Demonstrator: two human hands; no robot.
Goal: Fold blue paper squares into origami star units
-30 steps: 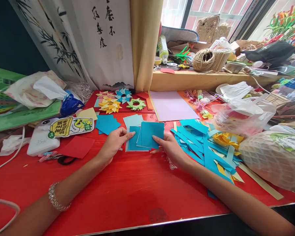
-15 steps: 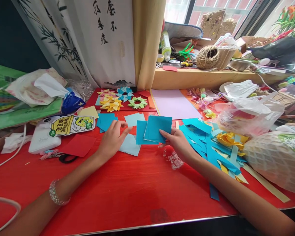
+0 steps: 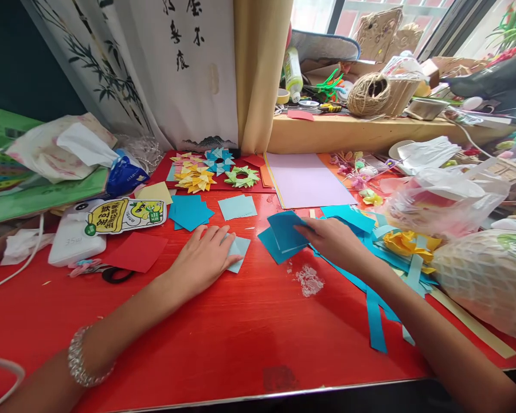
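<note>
Blue paper squares are pinched in my right hand, some tilted up from the table near its middle. My left hand lies palm down, fingers stretched out, over a pale blue paper square; part of that square is hidden under the fingers. Just beyond the left hand is a small pile of darker blue squares. Another few pale blue squares lie fanned between the two hands, farther back.
Blue and yellow paper strips heap up at the right, beside a netted bag. Folded paper rings sit at the back next to a lilac sheet. At left are a red paper and a white power bank.
My right hand has moved right with the blue squares, which are now tilted. My left hand has come down onto the pale blue square. More of the blue pile behind it shows.
</note>
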